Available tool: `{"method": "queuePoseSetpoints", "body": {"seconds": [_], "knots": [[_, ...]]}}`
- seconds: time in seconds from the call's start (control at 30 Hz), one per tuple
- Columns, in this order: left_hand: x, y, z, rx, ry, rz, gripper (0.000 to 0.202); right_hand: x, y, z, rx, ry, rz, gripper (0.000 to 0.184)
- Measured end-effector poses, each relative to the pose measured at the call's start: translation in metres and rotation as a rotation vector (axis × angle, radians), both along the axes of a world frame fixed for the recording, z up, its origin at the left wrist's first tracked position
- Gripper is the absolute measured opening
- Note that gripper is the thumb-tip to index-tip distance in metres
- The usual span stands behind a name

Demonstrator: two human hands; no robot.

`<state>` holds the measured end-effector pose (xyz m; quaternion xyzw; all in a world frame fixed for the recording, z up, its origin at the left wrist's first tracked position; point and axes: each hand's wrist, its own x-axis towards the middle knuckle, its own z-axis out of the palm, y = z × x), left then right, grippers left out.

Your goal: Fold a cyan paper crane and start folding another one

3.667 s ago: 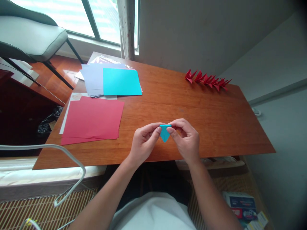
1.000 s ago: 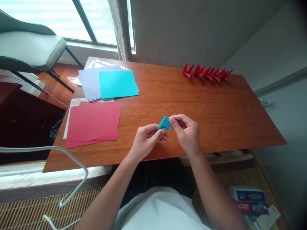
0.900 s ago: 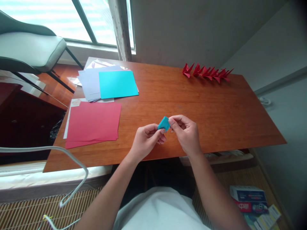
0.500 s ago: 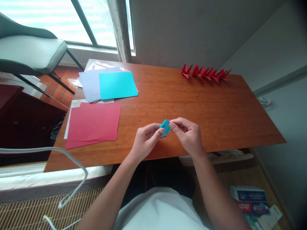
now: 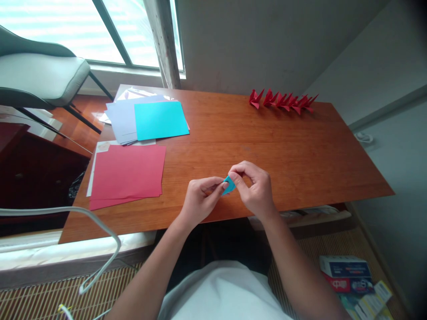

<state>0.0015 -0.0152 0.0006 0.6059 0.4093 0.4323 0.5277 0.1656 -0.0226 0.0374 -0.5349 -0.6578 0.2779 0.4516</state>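
L hand [image 5: 202, 200] has thumb + fingers clamped on a small folded cyan paper [image 5: 229, 186], thumb across its front face; R hand [image 5: 255, 189] pinches the same piece at its upper R edge — tips of both hands v. close together, wrists well apart. Folded piece is over near side of bench [image 5: 216, 146], approx. mid-width, tilted; can't tell if any of it touches the wood. Far L on bench: flat cyan sheet [image 5: 162, 120] atop pale lavender sheets [image 5: 120, 122], w/ clear plastic [image 5: 136, 92] behind. Nearer, also L: red sheets [image 5: 128, 171] overlapping, white paper edge [image 5: 91, 175] showing from under. Far R: row of red folded-paper figures [image 5: 283, 102], pointy tips up, close together near back edge — well apart from both hands.
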Motion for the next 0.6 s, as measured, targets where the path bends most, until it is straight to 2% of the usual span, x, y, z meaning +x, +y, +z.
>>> {"method": "queuePoseSetpoints", "body": {"seconds": [0.17, 0.23, 0.4, 0.47, 0.6], "knots": [[-0.002, 0.001, -0.001, -0.048, -0.057, 0.052, 0.026, 0.002, 0.005, -0.009, -0.154, 0.173, 0.016, 0.018], [-0.002, 0.001, -0.002, -0.061, -0.092, 0.056, 0.024, 0.005, 0.005, -0.012, -0.187, 0.182, 0.029, 0.022], [0.0, 0.0, -0.003, -0.107, -0.143, 0.042, 0.023, 0.008, 0.002, -0.013, -0.06, -0.027, -0.028, 0.031], [0.001, 0.001, -0.002, -0.127, -0.161, 0.049, 0.023, 0.006, 0.002, -0.014, -0.032, -0.03, -0.06, 0.033], [0.0, 0.002, 0.001, -0.162, -0.189, 0.067, 0.024, 0.005, 0.005, -0.02, -0.179, 0.096, -0.011, 0.034]]}}
